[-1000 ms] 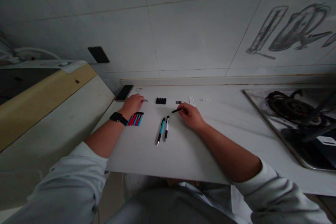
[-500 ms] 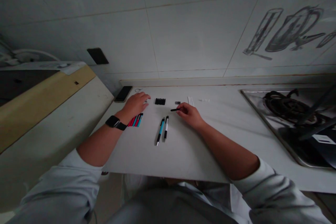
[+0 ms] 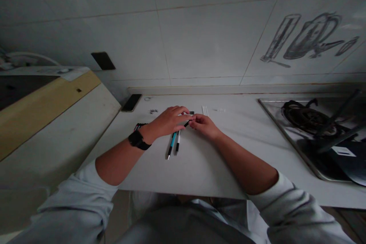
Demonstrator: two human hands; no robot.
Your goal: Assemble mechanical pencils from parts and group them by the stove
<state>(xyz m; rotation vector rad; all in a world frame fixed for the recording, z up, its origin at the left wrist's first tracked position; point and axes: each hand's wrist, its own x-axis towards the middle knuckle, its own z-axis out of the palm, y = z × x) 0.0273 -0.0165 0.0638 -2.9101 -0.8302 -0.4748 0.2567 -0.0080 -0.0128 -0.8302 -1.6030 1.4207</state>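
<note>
The right hand point(image 3: 205, 126) holds a slim black pen part point(image 3: 187, 123) just above the table point(image 3: 206, 160), with its fingers point(image 3: 196, 122) pinching the 3 o'clock end. The left hand point(image 3: 170, 120), which wears a wristwatch point(image 3: 137, 140), meets the part from 9 o'clock. Its fingers point(image 3: 180, 116) are curled and pressed close together at the free end, but whether they clamp the part or only touch it cannot be told. Directly at 6 o'clock from the hands lie a blue pen point(image 3: 171, 145) and a white pen point(image 3: 177, 143), side by side and nearly touching. At 12 o'clock, near the wall, are white tubes point(image 3: 204, 109) and a small dark piece point(image 3: 191, 113). Small springs point(image 3: 153, 111) lie at 10 o'clock, with a phone point(image 3: 130, 103) farther out. A gas hob point(image 3: 309, 122) occupies the 3 o'clock side. Risk assessment: the part is thin and gripped only at its ends, so uneven pressure could flip it out and send it rolling among the pens. A lowered left wrist could sweep the two pens out of line. The springs are small and would be hard to recover if scattered.
</note>
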